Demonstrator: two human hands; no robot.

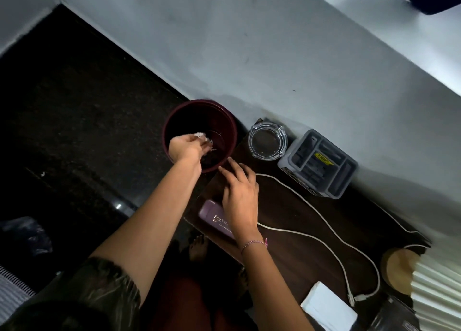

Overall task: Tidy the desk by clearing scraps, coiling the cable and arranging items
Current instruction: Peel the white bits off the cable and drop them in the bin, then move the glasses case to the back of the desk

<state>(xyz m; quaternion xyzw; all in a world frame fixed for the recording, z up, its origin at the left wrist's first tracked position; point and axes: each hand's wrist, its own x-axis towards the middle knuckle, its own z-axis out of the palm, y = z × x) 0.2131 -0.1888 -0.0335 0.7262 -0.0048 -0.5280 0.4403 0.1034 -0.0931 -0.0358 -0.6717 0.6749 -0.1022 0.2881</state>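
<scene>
My left hand (185,147) reaches into a dark red bin (232,128) beside the desk and is closed on pale paper scraps (201,135). My right hand (240,192) rests flat on the dark wooden desk (294,211) near its left end, fingers apart, holding nothing. It partly covers a purple case (212,214) at the desk's edge. A white cable (309,206) snakes uncoiled along the desk to a plug (355,298) near the right.
A glass ashtray (267,140) and a grey compartment tray (318,163) stand against the wall. A white box (329,305), a round wooden lamp base (396,271) with a pleated shade (439,288) sit at the right. The floor left is dark.
</scene>
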